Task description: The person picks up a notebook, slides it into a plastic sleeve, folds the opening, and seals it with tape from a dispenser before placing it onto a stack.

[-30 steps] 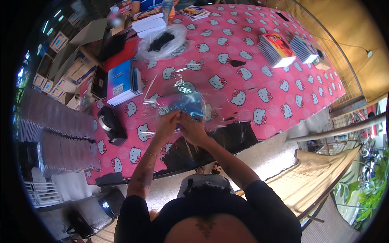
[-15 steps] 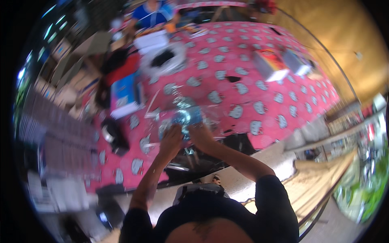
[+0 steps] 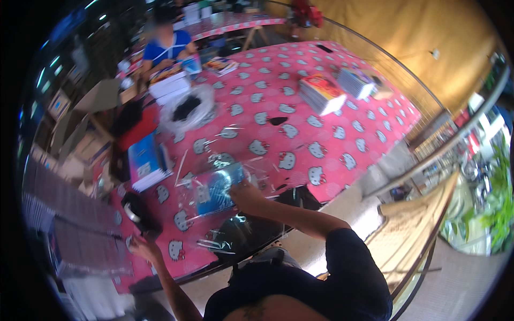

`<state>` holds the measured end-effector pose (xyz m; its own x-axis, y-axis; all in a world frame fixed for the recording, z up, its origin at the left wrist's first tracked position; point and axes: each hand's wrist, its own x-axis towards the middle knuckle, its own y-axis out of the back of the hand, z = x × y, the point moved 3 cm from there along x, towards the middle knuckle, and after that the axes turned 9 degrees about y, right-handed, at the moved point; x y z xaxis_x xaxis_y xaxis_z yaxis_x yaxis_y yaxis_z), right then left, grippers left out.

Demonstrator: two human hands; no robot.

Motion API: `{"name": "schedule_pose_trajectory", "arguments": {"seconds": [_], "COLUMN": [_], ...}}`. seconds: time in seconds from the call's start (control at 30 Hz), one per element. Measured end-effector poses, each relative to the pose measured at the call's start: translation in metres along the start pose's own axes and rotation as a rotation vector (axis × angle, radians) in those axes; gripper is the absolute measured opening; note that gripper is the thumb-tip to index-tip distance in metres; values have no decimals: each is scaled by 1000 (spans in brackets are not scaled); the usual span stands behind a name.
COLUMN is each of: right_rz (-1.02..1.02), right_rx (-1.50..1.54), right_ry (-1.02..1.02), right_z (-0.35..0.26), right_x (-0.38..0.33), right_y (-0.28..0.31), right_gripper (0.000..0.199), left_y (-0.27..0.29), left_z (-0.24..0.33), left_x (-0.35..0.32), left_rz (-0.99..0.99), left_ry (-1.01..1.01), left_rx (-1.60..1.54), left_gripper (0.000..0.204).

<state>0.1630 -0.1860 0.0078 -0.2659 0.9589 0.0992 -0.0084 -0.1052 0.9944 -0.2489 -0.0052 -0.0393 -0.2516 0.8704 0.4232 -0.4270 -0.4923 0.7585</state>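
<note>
A blue book or stack of books (image 3: 214,193) lies inside clear plastic wrap (image 3: 262,170) at the near side of the table. My right hand (image 3: 247,197) bears down on its right part, fingers bent and closed on the plastic. To the left stands a black tape dispenser (image 3: 138,215) with a pale roll or strip showing. My left hand (image 3: 145,249) is at the dispenser's near end, fingers stretched out and apart, holding nothing that I can see. Whether it touches the dispenser, I cannot tell.
Blue books (image 3: 145,163) are stacked at left, near a clear bag with something black (image 3: 187,108). Book stacks (image 3: 323,96) stand far right on the pink cloth (image 3: 289,160). Plastic-wrapped stacks (image 3: 80,214) line the left edge. A person in blue (image 3: 168,48) sits across the table.
My left hand has left the wrapped book and moved left and nearer, to the tape dispenser. My right hand stays on the wrap. The view has shifted.
</note>
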Motion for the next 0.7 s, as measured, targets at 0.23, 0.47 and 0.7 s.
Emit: {"name": "schedule_pose_trajectory", "arguments": {"seconds": [0.23, 0.47, 0.7], "right_rz": [33, 113, 180], "right_rx": [38, 47, 4], "right_ry": [-33, 79, 154], "right_z": [10, 11, 17], "right_x": [-14, -7, -9], "right_y": [2, 8, 2], "right_gripper": [59, 64, 60], "left_y": [-9, -22, 54], "left_z": [-5, -29, 52], "left_x": [9, -57, -14], "left_rz": [-635, -298, -91], "left_ry": [497, 797, 232], "left_rx": [-1064, -1272, 267], "left_gripper": [44, 10, 15]}}
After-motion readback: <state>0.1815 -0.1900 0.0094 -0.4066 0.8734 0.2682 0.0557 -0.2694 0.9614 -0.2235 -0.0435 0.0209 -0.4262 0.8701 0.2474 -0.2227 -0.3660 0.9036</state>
